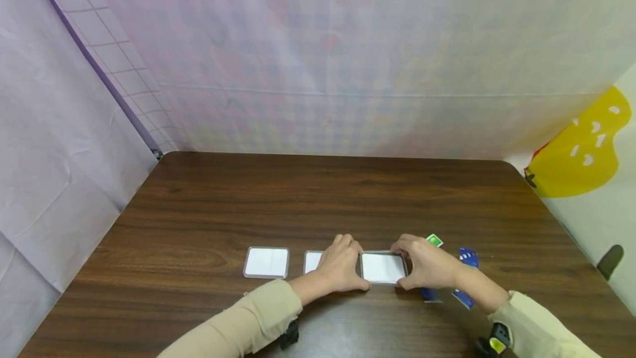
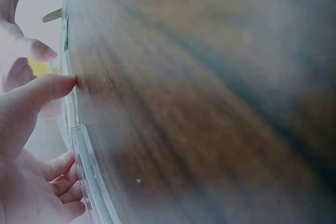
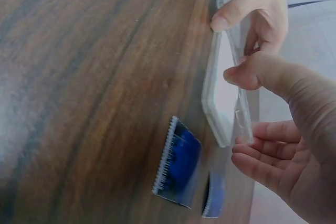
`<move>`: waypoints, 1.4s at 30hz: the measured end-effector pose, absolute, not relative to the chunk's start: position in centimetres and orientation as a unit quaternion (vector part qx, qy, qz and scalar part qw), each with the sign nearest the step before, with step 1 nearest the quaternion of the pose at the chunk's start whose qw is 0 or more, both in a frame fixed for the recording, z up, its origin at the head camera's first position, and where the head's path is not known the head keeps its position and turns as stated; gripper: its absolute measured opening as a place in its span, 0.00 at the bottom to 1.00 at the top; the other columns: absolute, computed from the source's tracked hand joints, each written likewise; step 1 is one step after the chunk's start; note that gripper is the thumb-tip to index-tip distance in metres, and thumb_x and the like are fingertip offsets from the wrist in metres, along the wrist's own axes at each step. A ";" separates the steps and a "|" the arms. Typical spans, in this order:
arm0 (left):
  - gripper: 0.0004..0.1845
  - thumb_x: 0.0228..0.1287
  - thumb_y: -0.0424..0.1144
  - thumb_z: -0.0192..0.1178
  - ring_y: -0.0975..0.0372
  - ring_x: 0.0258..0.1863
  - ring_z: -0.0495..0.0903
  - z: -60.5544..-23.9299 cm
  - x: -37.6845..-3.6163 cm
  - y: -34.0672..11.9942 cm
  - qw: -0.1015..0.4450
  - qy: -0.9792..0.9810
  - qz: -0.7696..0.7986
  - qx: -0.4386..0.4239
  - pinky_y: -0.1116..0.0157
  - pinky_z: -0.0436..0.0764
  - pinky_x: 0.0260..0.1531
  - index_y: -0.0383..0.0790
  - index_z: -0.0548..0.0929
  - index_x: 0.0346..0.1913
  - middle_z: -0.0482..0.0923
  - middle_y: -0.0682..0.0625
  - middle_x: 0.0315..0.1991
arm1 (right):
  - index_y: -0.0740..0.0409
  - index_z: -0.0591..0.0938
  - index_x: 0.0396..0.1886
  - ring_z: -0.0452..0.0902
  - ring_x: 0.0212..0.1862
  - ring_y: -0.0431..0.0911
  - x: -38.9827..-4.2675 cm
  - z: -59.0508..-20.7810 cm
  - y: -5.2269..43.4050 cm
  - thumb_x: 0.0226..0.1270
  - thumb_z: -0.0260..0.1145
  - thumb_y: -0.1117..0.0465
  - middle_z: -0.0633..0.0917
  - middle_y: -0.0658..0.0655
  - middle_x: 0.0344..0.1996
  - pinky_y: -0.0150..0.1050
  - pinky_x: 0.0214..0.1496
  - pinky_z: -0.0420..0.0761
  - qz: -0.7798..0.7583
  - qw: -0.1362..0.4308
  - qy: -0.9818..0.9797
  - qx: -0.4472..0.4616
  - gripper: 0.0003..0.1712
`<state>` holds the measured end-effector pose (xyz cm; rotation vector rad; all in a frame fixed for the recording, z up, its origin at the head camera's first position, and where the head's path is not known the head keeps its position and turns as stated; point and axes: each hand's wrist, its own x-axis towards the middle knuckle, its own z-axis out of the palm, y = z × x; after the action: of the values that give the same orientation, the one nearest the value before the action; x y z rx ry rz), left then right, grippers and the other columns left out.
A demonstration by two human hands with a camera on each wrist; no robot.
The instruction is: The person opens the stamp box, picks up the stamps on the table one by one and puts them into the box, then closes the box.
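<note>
1. We have both hands on a clear square case with a white insert [image 1: 382, 267], lying flat on the table in the lower middle of the head view.
2. Our left hand [image 1: 340, 266] grips the case's left edge, thumb at the near corner and fingers curled over the far edge. In the left wrist view the thumb tip [image 2: 58, 85] meets the rim.
3. Our right hand [image 1: 427, 266] clamps the right edge the same way; in the right wrist view its thumb [image 3: 247, 74] presses the clear edge of the case [image 3: 220, 98].
4. Just left of the held case, a second case [image 1: 312, 262] is partly hidden under our left hand, and a third case [image 1: 266, 262] lies further left, apart from it.
5. Right of our right hand lie a small green packet [image 1: 434, 240] and blue packets [image 1: 468, 257]; one blue packet [image 3: 178, 163] shows a serrated edge.
6. We judge the work mid-way: three cases lie in a row, the rightmost in hand, and the packets untouched. Whether it is being opened or closed, we cannot tell.
7. The wood table [image 1: 318, 198] fills the frame, with pale sheets behind it.
</note>
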<state>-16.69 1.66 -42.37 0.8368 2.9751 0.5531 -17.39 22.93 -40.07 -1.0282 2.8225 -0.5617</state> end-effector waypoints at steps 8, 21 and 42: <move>0.35 0.33 0.56 0.72 0.62 0.39 0.68 -42.4 -16.7 1.7 0.011 0.947 0.183 0.265 0.74 0.72 0.28 0.38 0.78 0.46 0.71 0.52 0.38 | 0.67 0.79 0.40 0.74 0.34 0.43 -18.0 -39.1 23.9 0.35 0.75 0.57 0.78 0.53 0.34 0.34 0.33 0.78 -0.188 0.031 0.920 -0.343 0.29; 0.33 0.34 0.55 0.72 0.61 0.39 0.68 -42.5 -16.7 1.6 0.009 0.948 0.182 0.263 0.74 0.71 0.28 0.39 0.79 0.45 0.70 0.52 0.37 | 0.69 0.78 0.43 0.77 0.37 0.47 -21.9 -39.0 24.8 0.39 0.75 0.56 0.80 0.58 0.38 0.39 0.38 0.79 -0.198 0.034 0.928 -0.315 0.31; 0.33 0.35 0.55 0.72 0.62 0.39 0.67 -42.4 -16.7 1.7 0.020 0.946 0.189 0.262 0.74 0.70 0.27 0.39 0.78 0.45 0.70 0.51 0.38 | 0.72 0.77 0.43 0.76 0.38 0.49 -25.2 -41.2 24.4 0.39 0.74 0.56 0.80 0.60 0.37 0.43 0.40 0.78 -0.215 0.020 0.922 -0.321 0.31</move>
<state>-16.66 1.72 -42.41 0.8119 2.9359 0.5877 -25.18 24.40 -41.22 -0.9961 2.8607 -0.6665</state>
